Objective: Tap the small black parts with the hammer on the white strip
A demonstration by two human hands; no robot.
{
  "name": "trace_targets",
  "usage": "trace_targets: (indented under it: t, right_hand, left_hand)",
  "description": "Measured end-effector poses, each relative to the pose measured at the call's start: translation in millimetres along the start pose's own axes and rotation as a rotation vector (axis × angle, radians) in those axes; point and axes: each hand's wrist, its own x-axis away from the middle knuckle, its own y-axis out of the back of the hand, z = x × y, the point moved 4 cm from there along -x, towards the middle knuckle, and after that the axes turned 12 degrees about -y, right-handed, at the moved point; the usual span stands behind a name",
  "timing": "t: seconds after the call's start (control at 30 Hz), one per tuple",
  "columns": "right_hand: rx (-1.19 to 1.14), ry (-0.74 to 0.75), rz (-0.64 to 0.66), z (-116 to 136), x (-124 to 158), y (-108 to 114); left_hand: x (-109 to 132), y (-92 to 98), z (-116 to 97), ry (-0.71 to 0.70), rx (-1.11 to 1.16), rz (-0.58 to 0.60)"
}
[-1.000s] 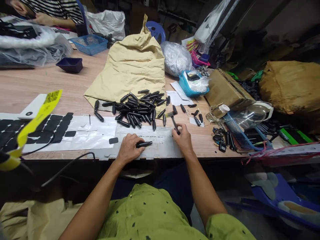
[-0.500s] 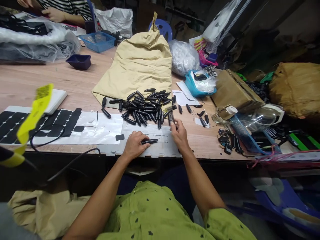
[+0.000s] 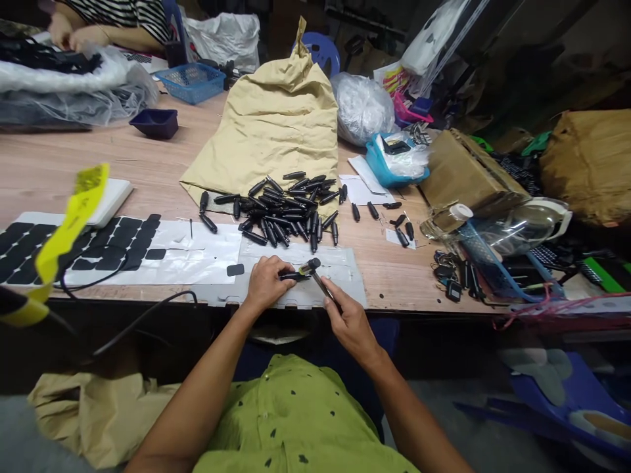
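Note:
My left hand (image 3: 266,281) rests on the grey board (image 3: 352,272) at the table's front edge, its fingers closed on a slim black cylindrical part (image 3: 292,276). In my right hand (image 3: 349,316) is the dark handle of a small hammer (image 3: 323,285). The hammer's black head, with a yellowish band, is over the right end of the part; whether they touch I cannot tell. Just beyond the board lies a heap of similar black cylindrical parts (image 3: 280,210), partly on a beige cloth bag (image 3: 286,125).
White sheets bearing black stickers (image 3: 123,240) lie on the left, with a cable and a yellow tag in front. Around the work stand a dark small tray (image 3: 154,123), a blue basket (image 3: 192,83), a turquoise basin (image 3: 394,167) and a cardboard box (image 3: 468,174). Another person's hands (image 3: 73,36) are at far left.
My right hand has come back toward me, swinging the hammer from the heap's edge to over the part in my left hand. My left hand keeps its hold.

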Motion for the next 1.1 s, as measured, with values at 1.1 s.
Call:
trace_targets:
  t: [1.1]
  right_hand:
    - [0.574, -0.021, -0.41, -35, -51, 3]
  left_hand:
    - [39, 5.2, -19, -0.316, 0.159, -0.176]
